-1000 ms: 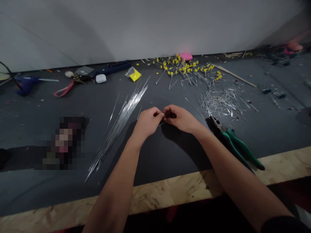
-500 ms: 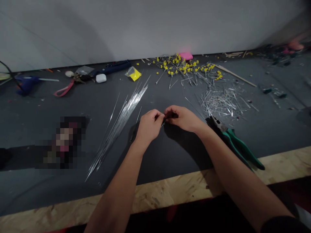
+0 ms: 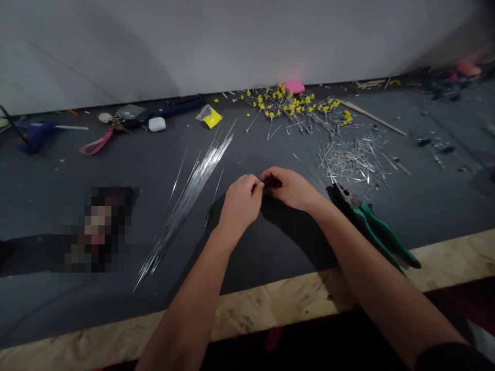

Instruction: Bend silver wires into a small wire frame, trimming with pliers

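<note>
My left hand [image 3: 243,202] and my right hand [image 3: 285,187] meet fingertip to fingertip over the dark tabletop. Both are closed in a pinch, and whatever they hold is hidden by the fingers. A bundle of long straight silver wires [image 3: 193,188] lies left of my left hand, with a single wire [image 3: 214,196] between the two. To the right, a heap of short cut wire pieces [image 3: 353,159] lies beyond my right forearm. Pliers [image 3: 381,229] with green handles rest beside that forearm, jaws pointing away from me.
Yellow-tipped wire stems [image 3: 290,103] lie by the wall near a pink lump [image 3: 294,87]. Leftward are a yellow packet [image 3: 211,117], a white case [image 3: 157,124], keys with a pink strap [image 3: 98,143] and a blue glue gun [image 3: 36,135]. A wooden stick [image 3: 375,118] lies back right.
My left hand has rolled slightly, and its fingertips now cover the bit of wire that showed between the hands. My right hand stays nearly in place. The view has shifted slightly.
</note>
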A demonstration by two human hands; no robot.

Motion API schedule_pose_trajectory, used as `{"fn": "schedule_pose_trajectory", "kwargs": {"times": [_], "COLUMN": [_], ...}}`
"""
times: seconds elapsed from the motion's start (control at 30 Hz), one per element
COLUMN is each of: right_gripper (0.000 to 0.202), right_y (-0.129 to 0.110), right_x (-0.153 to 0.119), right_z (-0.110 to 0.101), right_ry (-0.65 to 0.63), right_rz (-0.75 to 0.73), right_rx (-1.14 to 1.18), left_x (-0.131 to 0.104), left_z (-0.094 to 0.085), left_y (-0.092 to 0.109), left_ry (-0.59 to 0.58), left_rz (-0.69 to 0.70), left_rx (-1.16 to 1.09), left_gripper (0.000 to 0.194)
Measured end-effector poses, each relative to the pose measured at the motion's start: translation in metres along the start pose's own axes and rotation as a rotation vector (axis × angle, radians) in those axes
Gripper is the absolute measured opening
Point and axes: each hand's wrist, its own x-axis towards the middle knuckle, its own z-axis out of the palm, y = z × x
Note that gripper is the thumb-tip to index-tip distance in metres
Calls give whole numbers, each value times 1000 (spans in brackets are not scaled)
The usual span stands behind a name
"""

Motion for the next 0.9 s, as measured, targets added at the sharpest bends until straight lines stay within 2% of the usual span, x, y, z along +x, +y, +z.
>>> {"fn": "schedule_pose_trajectory", "kwargs": {"times": [0.13, 0.23, 0.33, 0.43, 0.67, 0.77, 0.9], "right_gripper": [22, 25, 25, 25, 18, 18, 21], "right_y": [1, 1, -2, -6, -8, -8, -8], "right_x": [1, 1, -1, -2, -3, -3, -3], "right_z": [1, -1, -4, -5, 2, 4, 6], "right_ry": [1, -11, -3, -5, 30, 78, 104], "right_rz": [-8, 12, 78, 117, 92, 86, 106], "right_rx": [54, 217, 365, 383, 367, 349, 317], "left_x": [1, 4, 7, 9, 9, 8, 5], "left_z": [-1, -1, -1, 0, 1, 3, 5], "left_y": [-6, -10, -12, -13, -13, -13, -11], "left_ry": [-10, 23, 85, 108, 122, 174, 237], "left_rz": [-161, -340, -421, -397, -343, -291, -219], "left_rx": [-196, -482, -793, -935, -982, -957, -810], "left_gripper": [14, 14, 13, 15, 16, 18, 20]}}
